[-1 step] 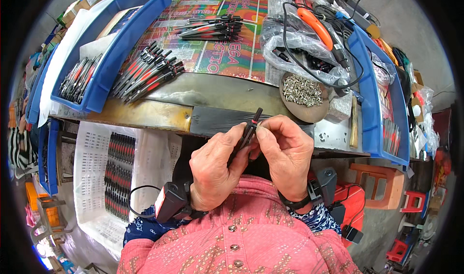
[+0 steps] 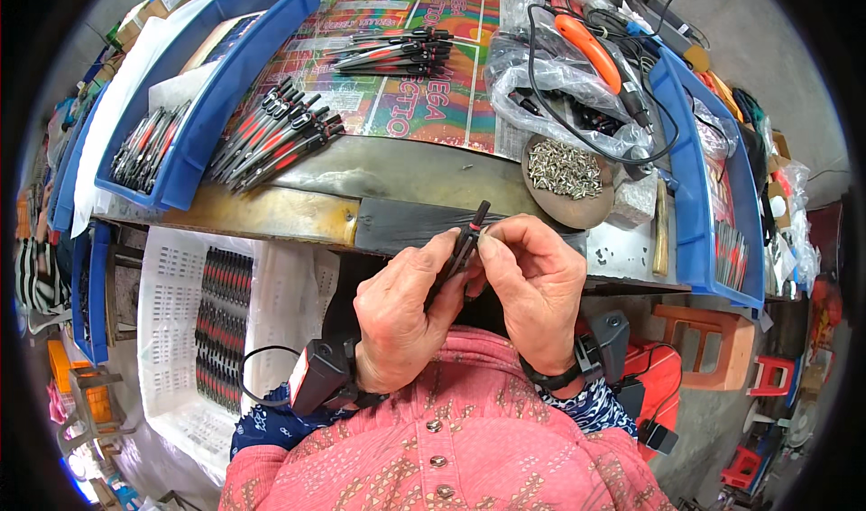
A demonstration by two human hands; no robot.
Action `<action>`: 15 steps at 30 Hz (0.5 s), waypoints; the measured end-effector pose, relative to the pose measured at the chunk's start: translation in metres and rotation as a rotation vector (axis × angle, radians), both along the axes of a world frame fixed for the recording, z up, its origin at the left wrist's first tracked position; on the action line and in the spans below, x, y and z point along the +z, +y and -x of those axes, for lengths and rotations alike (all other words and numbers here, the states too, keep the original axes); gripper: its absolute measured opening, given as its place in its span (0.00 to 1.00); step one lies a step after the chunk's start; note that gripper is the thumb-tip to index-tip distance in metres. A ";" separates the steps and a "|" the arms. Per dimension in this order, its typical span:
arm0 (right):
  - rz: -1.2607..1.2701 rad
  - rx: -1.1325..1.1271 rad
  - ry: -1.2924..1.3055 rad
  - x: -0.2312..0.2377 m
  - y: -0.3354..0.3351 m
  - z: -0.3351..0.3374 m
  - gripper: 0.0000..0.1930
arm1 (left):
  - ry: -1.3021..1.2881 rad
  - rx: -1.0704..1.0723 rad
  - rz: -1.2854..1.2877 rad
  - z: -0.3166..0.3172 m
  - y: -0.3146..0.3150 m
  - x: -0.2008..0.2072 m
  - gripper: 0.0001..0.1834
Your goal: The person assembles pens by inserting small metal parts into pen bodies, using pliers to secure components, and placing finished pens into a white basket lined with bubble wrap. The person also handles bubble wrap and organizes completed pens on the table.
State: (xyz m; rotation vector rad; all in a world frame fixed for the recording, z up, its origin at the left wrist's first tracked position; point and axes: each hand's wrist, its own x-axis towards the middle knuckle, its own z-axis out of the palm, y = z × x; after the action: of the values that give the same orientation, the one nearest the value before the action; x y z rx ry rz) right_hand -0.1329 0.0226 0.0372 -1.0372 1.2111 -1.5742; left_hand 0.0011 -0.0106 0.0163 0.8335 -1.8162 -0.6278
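Close before my chest, a slim dark pen-shaped tool (image 2: pixel 467 246) with a pinkish-red ring near its top slants upward. My left hand (image 2: pixel 401 299) is closed around its lower part, thumb and forefinger along its side. The thumb and forefinger of my right hand (image 2: pixel 534 281) are pinched together against the tool beside the ring. Whether a small part is also between those fingertips is hidden. Beyond the hands, similar grey-black and red tools lie in one pile (image 2: pixel 280 141) on the bench and another pile (image 2: pixel 392 53) farther back.
A round dish (image 2: pixel 568 206) of small metal screws stands at the bench's right front, with an orange corded power screwdriver (image 2: pixel 591 51) behind it. Blue bins (image 2: pixel 180 182) flank the bench. A white basket (image 2: pixel 167 331) holding rows of the tools is at lower left.
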 end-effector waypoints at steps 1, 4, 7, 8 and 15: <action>-0.015 -0.002 -0.017 0.001 0.000 0.000 0.03 | -0.004 0.004 -0.001 0.000 0.000 0.000 0.21; -0.036 -0.011 -0.026 0.004 -0.001 0.001 0.02 | -0.002 0.012 -0.008 0.000 0.000 0.000 0.21; -0.044 -0.033 -0.030 0.005 -0.001 0.001 0.02 | 0.021 0.002 -0.034 0.001 0.000 0.001 0.20; -0.046 -0.040 -0.034 0.005 -0.002 0.000 0.02 | 0.037 -0.005 -0.041 0.001 0.000 0.002 0.20; -0.072 -0.050 -0.001 0.005 -0.002 -0.001 0.03 | 0.008 -0.036 -0.087 -0.005 -0.003 0.007 0.16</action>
State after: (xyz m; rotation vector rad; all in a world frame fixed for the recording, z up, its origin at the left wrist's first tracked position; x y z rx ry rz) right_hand -0.1319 0.0210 0.0422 -0.9666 1.2933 -1.5575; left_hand 0.0058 -0.0139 0.0232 0.8568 -1.8110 -0.7371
